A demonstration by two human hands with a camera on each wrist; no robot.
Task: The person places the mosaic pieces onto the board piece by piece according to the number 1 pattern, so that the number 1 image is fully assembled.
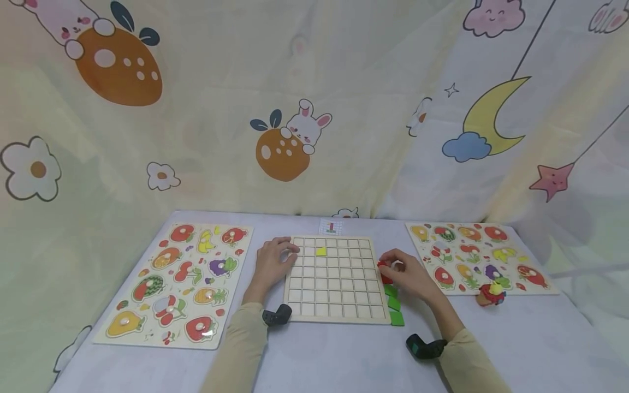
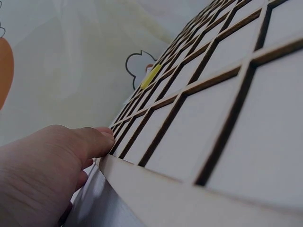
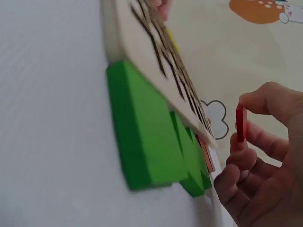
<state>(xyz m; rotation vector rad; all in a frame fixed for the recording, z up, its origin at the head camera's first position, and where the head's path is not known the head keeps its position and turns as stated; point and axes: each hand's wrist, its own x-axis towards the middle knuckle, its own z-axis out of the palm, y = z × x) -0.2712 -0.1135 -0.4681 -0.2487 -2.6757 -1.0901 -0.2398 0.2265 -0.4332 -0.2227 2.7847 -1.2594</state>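
A wooden grid board (image 1: 339, 319) lies flat, with a yellow tile (image 1: 321, 251) in one cell near its far side. At its left edge is my left hand (image 1: 271, 265); thumb and fingers pinch the rim, also seen in the left wrist view, where the thumb (image 2: 99, 142) lies at the edge. My right hand (image 1: 410, 274), beyond the board's right edge, pinches a small red tile (image 3: 241, 123) upright between thumb and fingers. Several green tiles (image 3: 142, 137) lie along that right edge, with more red (image 3: 206, 153) just past them.
Fruit puzzle boards lie at the left (image 1: 177, 284) and the right (image 1: 472, 256). A small card with a red and green figure (image 1: 331, 227) sits behind the grid board. Near the right puzzle stands a small colourful toy (image 1: 490, 295). A printed curtain (image 1: 216, 109) hangs behind the table.
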